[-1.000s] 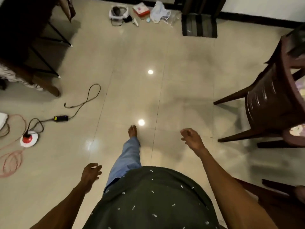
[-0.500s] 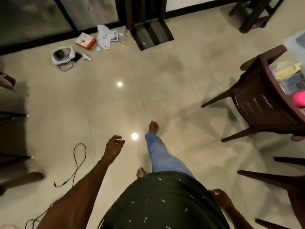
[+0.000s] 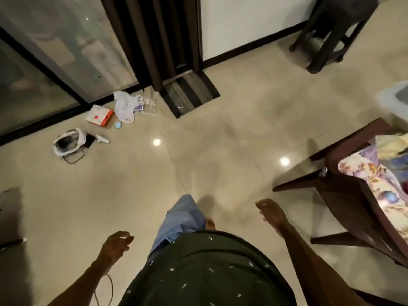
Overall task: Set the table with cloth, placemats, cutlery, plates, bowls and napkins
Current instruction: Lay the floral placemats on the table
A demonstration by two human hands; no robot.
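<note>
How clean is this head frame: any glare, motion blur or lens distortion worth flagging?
Head view: two ceiling-light glare spots on the glossy floor; the left hand and right hand are smeared by motion, as is the floral cloth at the right edge; wide-angle bending curves the dark curtain and door frame; the room is dim, with soft shadows.

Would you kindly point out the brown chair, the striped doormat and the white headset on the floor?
brown chair [image 3: 344, 195]: head view, on its backrest.
striped doormat [image 3: 189, 93]: head view, on its middle.
white headset [image 3: 68, 144]: head view, on its shell.
</note>
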